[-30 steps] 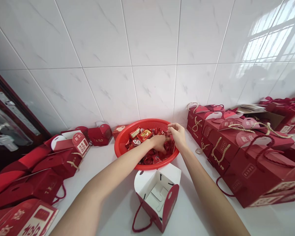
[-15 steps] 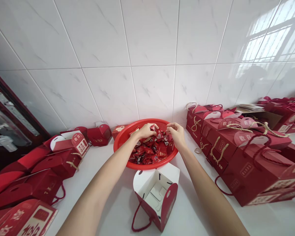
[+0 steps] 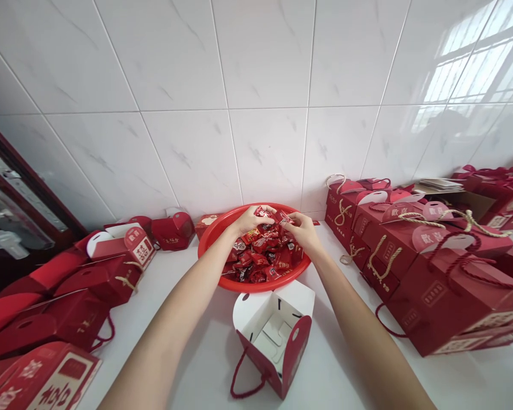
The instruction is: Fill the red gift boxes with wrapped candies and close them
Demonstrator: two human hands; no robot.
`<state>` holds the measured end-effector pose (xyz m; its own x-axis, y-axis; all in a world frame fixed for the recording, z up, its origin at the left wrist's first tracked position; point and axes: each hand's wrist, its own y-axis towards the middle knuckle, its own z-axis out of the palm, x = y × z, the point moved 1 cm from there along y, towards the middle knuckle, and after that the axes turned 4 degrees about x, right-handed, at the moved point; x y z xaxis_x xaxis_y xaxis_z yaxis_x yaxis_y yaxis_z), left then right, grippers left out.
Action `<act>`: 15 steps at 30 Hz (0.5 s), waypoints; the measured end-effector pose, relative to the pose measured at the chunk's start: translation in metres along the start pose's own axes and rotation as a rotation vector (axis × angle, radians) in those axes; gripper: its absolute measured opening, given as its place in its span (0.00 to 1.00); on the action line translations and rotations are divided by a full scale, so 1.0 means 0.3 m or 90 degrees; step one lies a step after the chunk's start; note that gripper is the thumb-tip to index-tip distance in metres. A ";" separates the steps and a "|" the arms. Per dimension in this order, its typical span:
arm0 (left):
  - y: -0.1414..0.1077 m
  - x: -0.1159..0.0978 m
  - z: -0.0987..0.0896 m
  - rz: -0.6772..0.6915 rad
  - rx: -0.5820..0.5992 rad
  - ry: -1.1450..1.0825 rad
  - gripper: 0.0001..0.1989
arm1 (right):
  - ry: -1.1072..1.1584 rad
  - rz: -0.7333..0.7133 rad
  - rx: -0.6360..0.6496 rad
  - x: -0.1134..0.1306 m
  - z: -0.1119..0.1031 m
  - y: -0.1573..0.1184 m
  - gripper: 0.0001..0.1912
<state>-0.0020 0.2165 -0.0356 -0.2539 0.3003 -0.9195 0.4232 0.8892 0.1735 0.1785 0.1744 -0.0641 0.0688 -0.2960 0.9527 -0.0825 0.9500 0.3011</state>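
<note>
A round red plastic basket (image 3: 209, 272) stands against the wall, heaped with red-wrapped candies (image 3: 259, 259). My left hand (image 3: 248, 221) is over its far left part, fingers closed on a wrapped candy (image 3: 264, 213). At the right rim, my right hand (image 3: 303, 229) pinches another red-wrapped candy (image 3: 283, 218) between thumb and fingers. Both hands are close together above the heap. Just in front of the basket sits an open red gift box (image 3: 297, 356) with a white inside and a dark red rope handle; no candy shows in it.
Red gift boxes (image 3: 96, 285) line the left side of the white table (image 3: 196, 364). More closed boxes with rope handles (image 3: 436, 285) are stacked at right. Behind them lies an open carton (image 3: 474, 206) with papers on top. A tiled wall (image 3: 269, 154) borders the back.
My right hand has moved left and inward over the basket and now holds a candy. My left hand has shifted slightly, still gripping candy. The gift box stays put.
</note>
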 end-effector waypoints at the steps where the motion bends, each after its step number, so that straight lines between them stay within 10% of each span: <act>1: 0.000 0.002 0.000 -0.003 0.000 -0.009 0.24 | 0.009 0.000 -0.012 0.002 -0.002 -0.001 0.12; 15: 0.010 0.058 -0.024 -0.120 -0.050 0.010 0.34 | 0.120 0.059 -0.067 0.023 0.000 -0.008 0.14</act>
<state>-0.0114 0.2268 -0.0486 -0.3355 0.1312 -0.9329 0.2979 0.9542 0.0270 0.1793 0.1700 -0.0581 0.2510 -0.1933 0.9485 0.0066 0.9802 0.1981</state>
